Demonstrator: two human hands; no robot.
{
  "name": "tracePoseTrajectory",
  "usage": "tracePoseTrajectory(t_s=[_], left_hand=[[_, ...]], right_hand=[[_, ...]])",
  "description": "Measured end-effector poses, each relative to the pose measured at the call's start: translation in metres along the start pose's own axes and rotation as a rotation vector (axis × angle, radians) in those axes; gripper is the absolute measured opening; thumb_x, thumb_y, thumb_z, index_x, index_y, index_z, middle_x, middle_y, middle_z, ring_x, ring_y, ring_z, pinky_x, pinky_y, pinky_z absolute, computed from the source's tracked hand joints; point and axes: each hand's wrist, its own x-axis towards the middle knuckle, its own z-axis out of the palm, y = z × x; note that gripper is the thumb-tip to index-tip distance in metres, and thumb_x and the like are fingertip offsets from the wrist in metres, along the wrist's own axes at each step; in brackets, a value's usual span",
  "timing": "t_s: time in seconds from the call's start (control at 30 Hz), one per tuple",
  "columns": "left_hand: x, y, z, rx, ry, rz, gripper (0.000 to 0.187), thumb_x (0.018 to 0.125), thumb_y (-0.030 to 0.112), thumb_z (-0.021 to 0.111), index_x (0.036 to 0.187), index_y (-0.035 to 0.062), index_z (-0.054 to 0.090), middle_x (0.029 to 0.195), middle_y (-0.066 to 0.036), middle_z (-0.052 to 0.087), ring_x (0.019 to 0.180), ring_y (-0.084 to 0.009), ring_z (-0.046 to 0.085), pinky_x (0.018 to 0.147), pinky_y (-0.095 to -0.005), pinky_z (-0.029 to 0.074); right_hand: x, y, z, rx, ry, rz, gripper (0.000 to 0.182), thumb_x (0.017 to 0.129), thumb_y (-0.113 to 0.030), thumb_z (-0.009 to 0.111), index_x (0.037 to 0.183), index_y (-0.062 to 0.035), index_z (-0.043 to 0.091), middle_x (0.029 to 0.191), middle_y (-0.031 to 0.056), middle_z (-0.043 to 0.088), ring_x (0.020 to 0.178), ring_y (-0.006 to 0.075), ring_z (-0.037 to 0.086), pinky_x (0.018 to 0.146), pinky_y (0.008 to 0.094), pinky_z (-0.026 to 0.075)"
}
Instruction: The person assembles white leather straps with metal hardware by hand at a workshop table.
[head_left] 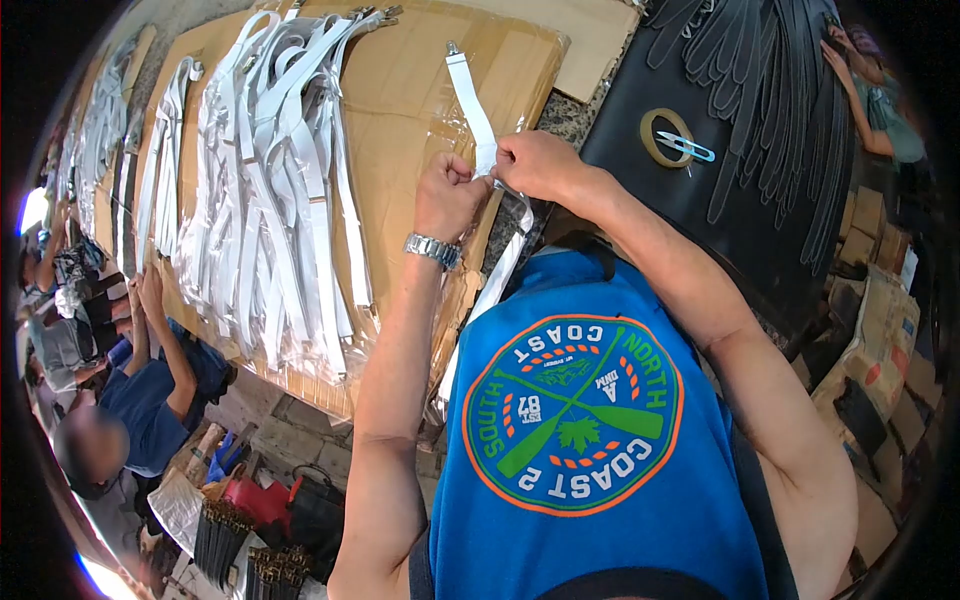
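Where both hands meet, head view: 1 white strap (473, 105) in work, over the near right edge of the brown cardboard (400, 110). Its upper part points away from the wearer, leaning slightly left; long axis runs from the far tip down and rightward to the fists. 1 metal clip (452, 48) at that far tip. Below the hands, 1 white length (497, 285) slants back toward the wearer's left side; the join is hidden by the fingers, so cannot tell if it is 1 piece.

Left hand (452, 195): grip narrow, fingertips pinching the strap. Right hand (538, 163): grip closed on the same spot, knuckles up, just beside the left. 1 metal watch (432, 250) on the left wrist.

Left of the strap, on the cardboard: 1 large heap of white straps (265, 180) among clear plastic, 1 smaller bundle (168, 160) beyond it; strands overlap too much to count. Right, on the black surface (615, 120): 1 tape roll (648, 135), 1 pair of snips (690, 148) across it, 1 fan of dark straps (760, 100), uncounted. 1 person (885, 110) reaches to the fan's far side.
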Motion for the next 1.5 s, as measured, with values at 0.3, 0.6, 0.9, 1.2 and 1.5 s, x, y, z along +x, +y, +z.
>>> tracePoseTrajectory(t_s=[0.3, 0.6, 0.9, 1.2, 1.5], left_hand=[[0.002, -0.002, -0.009, -0.128, -0.090, 0.007, 0.031, 0.077, 0.003, 0.076, 0.084, 0.0056, 0.046, 0.071, 0.000, 0.056, 0.061, -0.0064, 0.052, 0.052, -0.0225, 0.043], [-0.004, 0.013, -0.012, -0.331, -0.213, -0.031, 0.026, 0.082, 0.005, 0.073, 0.092, 0.0040, 0.049, 0.078, -0.003, 0.062, 0.066, -0.0081, 0.058, 0.055, -0.0226, 0.046], [-0.010, 0.017, -0.005, -0.213, -0.095, 0.000, 0.023, 0.085, 0.000, 0.069, 0.094, 0.0062, 0.048, 0.077, -0.001, 0.061, 0.068, -0.0080, 0.059, 0.056, -0.0219, 0.046], [-0.015, 0.024, -0.006, -0.320, -0.116, -0.094, 0.019, 0.091, 0.009, 0.063, 0.107, 0.0041, 0.053, 0.081, -0.001, 0.061, 0.071, -0.0083, 0.057, 0.064, -0.0237, 0.046], [-0.011, 0.019, -0.014, -0.324, -0.099, -0.143, 0.026, 0.092, 0.017, 0.064, 0.111, 0.0010, 0.057, 0.093, -0.002, 0.066, 0.078, -0.0089, 0.059, 0.072, -0.0239, 0.048]], right_hand=[[-0.015, -0.014, -0.018, 0.158, -0.034, 0.090, 0.060, 0.076, -0.028, 0.072, 0.127, -0.0083, 0.047, 0.100, 0.0133, 0.069, 0.095, 0.0329, 0.066, 0.084, 0.0425, 0.049], [-0.005, 0.016, 0.009, 0.674, -0.022, -0.006, 0.066, 0.075, -0.012, 0.075, 0.130, -0.0023, 0.040, 0.095, 0.0126, 0.068, 0.084, 0.0192, 0.066, 0.073, 0.0305, 0.050], [-0.019, 0.006, 0.001, 0.973, -0.093, 0.064, 0.058, 0.079, -0.008, 0.070, 0.129, -0.0026, 0.041, 0.094, 0.0111, 0.068, 0.082, 0.0163, 0.064, 0.071, 0.0301, 0.050], [-0.017, 0.007, 0.005, 0.947, -0.063, 0.061, 0.062, 0.084, -0.007, 0.066, 0.139, -0.0025, 0.037, 0.098, 0.0120, 0.067, 0.089, 0.0165, 0.063, 0.075, 0.0294, 0.049], [-0.010, 0.011, -0.004, 0.966, -0.165, 0.104, 0.035, 0.096, -0.025, 0.057, 0.122, -0.0025, 0.057, 0.103, 0.0034, 0.064, 0.090, 0.0094, 0.059, 0.080, 0.0258, 0.047]])
